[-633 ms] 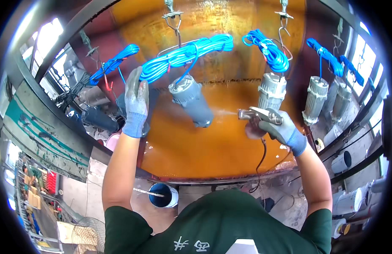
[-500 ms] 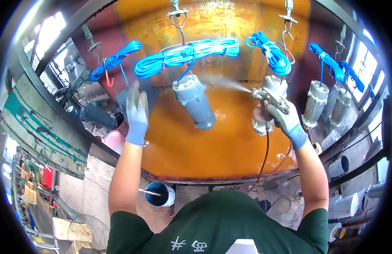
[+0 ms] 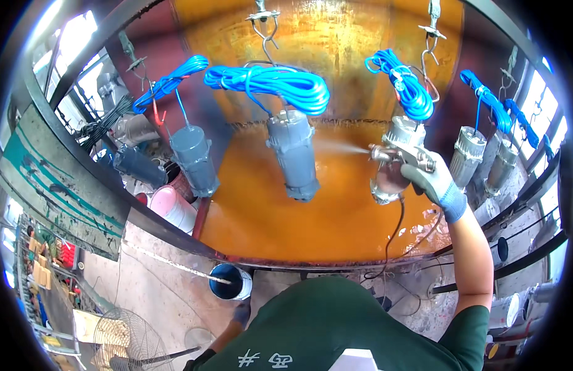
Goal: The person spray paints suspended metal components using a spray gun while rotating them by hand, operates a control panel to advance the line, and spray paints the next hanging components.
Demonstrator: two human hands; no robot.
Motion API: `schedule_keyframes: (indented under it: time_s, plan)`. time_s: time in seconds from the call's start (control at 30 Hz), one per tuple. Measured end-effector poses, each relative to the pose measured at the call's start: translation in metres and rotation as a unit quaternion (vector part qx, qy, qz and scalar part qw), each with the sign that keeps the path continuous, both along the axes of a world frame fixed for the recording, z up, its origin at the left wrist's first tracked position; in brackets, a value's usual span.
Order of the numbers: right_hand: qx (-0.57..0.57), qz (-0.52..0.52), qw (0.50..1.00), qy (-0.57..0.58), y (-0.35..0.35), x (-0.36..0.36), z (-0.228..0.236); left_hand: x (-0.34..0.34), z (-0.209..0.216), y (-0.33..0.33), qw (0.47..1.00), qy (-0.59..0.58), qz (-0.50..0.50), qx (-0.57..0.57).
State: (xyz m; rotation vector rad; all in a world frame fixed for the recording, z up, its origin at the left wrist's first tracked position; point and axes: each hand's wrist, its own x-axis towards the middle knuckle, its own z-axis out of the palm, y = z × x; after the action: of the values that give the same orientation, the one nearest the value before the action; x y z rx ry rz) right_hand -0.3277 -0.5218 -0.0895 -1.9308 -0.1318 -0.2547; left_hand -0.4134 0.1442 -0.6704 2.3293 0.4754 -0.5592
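Observation:
My right hand (image 3: 436, 183), in a pale glove with a blue cuff, is closed around a metal spray gun (image 3: 401, 154). A fine mist streams leftward from its nozzle onto a grey cylindrical pump-like body (image 3: 292, 157) hanging in front of me. Over that body hangs a coil of bright blue cable (image 3: 280, 85) on a hook. Partly behind the gun hangs a lighter grey cylinder (image 3: 405, 128). My left hand (image 3: 242, 313) is low by my side, near a bucket (image 3: 239, 283); its fingers are hard to make out.
A darker grey cylinder (image 3: 195, 161) hangs at left; others (image 3: 468, 156) hang at right. Behind is an orange-coated booth wall (image 3: 323, 37). A hose (image 3: 393, 238) trails from the gun. A long pale stick (image 3: 175, 264) leans in the bucket. A wire-guarded fan (image 3: 129, 337) stands lower left.
My left hand has dropped from beside the hanging cylinders to my side. The middle cylinder has turned and hangs more upright. My right hand, still spraying, has shifted slightly right and down.

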Motion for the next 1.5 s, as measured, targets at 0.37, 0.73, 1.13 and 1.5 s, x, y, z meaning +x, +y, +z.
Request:
schedule_keyframes:
  time_s: [0.37,0.73,1.13,1.5]
  plan:
    - [-0.08,-0.02,0.992,-0.091,-0.028,0.025,0.013,-0.045,0.025,0.019,0.967,0.134,-0.15,0.157]
    - [-0.06,0.045,0.995,-0.069,-0.032,0.027,0.031,-0.003,0.052,-0.047,0.998,0.0,0.065,0.021]
    - [-0.109,0.109,0.987,-0.053,-0.004,0.015,0.11,-0.049,0.029,0.0,0.981,0.136,-0.007,0.139]
    - [-0.148,0.055,0.967,0.202,0.019,-0.046,0.015,0.025,0.112,0.171,0.837,-0.364,0.408,-0.005]
